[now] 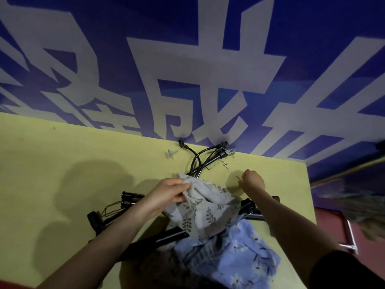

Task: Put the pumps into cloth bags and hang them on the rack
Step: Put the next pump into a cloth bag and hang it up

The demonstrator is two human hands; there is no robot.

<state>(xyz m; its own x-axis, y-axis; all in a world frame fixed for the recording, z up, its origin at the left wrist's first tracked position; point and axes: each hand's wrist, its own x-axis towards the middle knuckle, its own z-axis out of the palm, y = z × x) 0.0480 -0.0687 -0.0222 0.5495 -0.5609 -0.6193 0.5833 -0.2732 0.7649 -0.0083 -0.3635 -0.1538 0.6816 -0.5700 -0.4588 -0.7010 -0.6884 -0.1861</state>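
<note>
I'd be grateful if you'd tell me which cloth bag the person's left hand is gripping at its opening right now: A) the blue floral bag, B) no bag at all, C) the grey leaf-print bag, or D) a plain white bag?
C: the left hand pinches the gathered mouth of the grey leaf-print bag, while the blue floral bag lies untouched nearer the person on the yellow table.

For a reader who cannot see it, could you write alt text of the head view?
A person's left hand grips the mouth of a grey leaf-print cloth bag on a yellow-green table, while the right hand pinches a thin string. Black pumps lie around it, a blue floral bag nearer.
</note>
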